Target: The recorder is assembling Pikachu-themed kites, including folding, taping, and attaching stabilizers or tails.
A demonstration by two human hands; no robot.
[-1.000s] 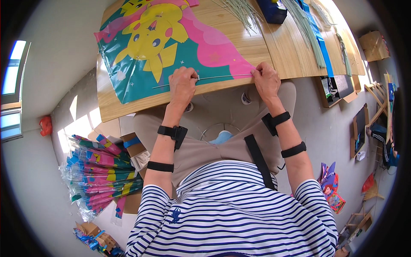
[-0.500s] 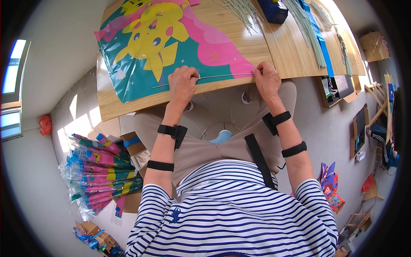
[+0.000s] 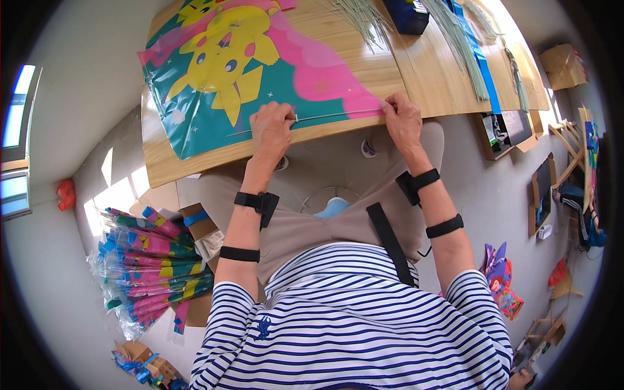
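Left hand [image 3: 272, 130]: pinching the thin rod [image 3: 338, 116] near its left end.
Right hand [image 3: 403, 120]: pinching the rod's right end at the kite's tip.
Kite [image 3: 240, 71]: flat on the table [image 3: 429, 78], near edge.

bare wooden table [image 3: 429, 78] between the hands, thin green sticks [image 3: 364, 19] and blue box [image 3: 406, 14] crowding the far edge

Through the head camera I saw a bright, daylit scene. Light came from the window [image 3: 16, 140], far left of the wooden table [image 3: 195, 166], and lay in pale patches on the floor below that table. Focus was sharp. Straight edges bowed toward the black rim.
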